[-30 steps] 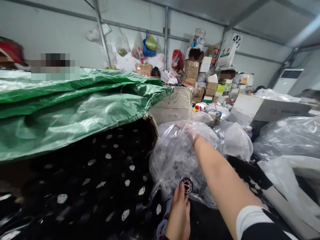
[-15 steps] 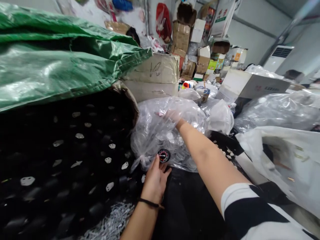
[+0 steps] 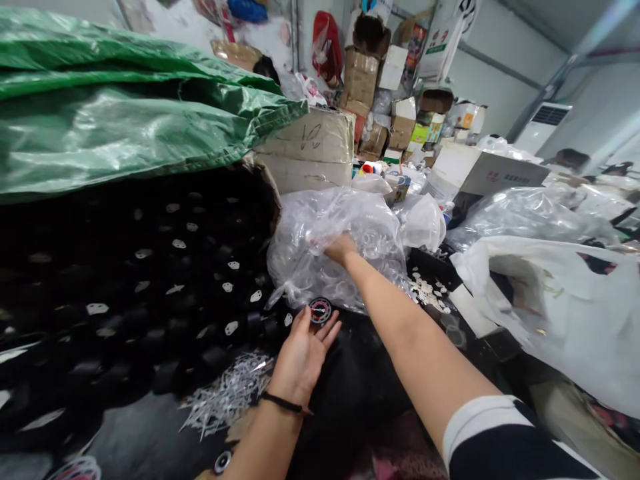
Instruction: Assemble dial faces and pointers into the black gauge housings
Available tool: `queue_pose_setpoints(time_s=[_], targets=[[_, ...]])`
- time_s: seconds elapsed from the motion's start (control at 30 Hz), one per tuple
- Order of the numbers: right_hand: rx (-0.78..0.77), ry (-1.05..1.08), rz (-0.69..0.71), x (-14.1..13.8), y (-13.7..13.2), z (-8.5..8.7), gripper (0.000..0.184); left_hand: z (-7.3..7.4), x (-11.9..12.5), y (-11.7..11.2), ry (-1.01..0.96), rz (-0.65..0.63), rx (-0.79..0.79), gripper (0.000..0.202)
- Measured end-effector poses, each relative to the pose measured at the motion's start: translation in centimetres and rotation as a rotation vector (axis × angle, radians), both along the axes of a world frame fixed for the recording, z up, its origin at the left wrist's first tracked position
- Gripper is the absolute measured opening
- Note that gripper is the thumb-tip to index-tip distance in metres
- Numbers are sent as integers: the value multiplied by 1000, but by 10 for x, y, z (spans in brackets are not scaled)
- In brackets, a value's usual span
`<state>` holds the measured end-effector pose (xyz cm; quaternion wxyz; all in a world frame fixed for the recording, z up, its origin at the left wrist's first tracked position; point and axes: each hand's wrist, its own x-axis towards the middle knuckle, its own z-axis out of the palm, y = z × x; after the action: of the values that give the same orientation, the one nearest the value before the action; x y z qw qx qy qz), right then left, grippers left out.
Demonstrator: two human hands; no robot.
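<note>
My left hand (image 3: 303,347) is palm up, with a small round black dial (image 3: 320,310) held at its thumb and fingertips. The dial has a coloured ring and a pointer-like mark on its face. My right hand (image 3: 341,248) reaches into a clear plastic bag (image 3: 300,267) filled with clear round plastic pieces. Plastic film covers its fingers, so their grip does not show. Left of the bag, a large box holds many black round parts (image 3: 255,327), several with small white tabs.
A green woven sheet (image 3: 150,133) hangs over the box at left. Thin white strips (image 3: 230,393) lie in front of it. Small white pieces (image 3: 427,293) and a white bag (image 3: 565,313) are at right. Cartons (image 3: 360,73) are stacked behind, near a person's dark hair (image 3: 267,67).
My left hand, with the dial, has come slightly left and its palm faces up more. The right hand has shifted a little down within the bag. The view has swung slightly.
</note>
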<state>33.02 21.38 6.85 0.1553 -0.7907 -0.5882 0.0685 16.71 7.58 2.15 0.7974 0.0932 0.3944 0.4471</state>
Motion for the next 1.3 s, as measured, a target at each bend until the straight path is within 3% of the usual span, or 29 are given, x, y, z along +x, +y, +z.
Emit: queue_pose_setpoints(time_s=[0.17,0.3,0.37,0.47,0.57,0.67,0.83,1.0,1.3], targets=[[2,45,20,-2,-10,14,36,-2,-19,-30,20,-12,8,16],[102,63,11,-3,-55,23,33,-3,-58,-65,68,-34,5,21],[137,68,4,-7,-92,12,34,-5,-79,-81,94,-59,-13,22],[113,85,-21,-16,-140,-17,36,-10,-98,-98,122,-97,-109,29],[119,113,-30,-21,-164,-43,39,-19,-101,-104,120,-94,-153,30],[190,155,-36,-15,-171,-51,37,-25,-97,-103,123,-77,-145,31],[367,187,-90,3,-173,-45,36,-24,-93,-102,132,-57,-215,34],[449,261,-91,8,-177,-41,40,-27,-94,-102,103,-81,-240,37],[227,443,-15,12,-189,-42,28,-17,-89,-99,90,-33,-281,34]])
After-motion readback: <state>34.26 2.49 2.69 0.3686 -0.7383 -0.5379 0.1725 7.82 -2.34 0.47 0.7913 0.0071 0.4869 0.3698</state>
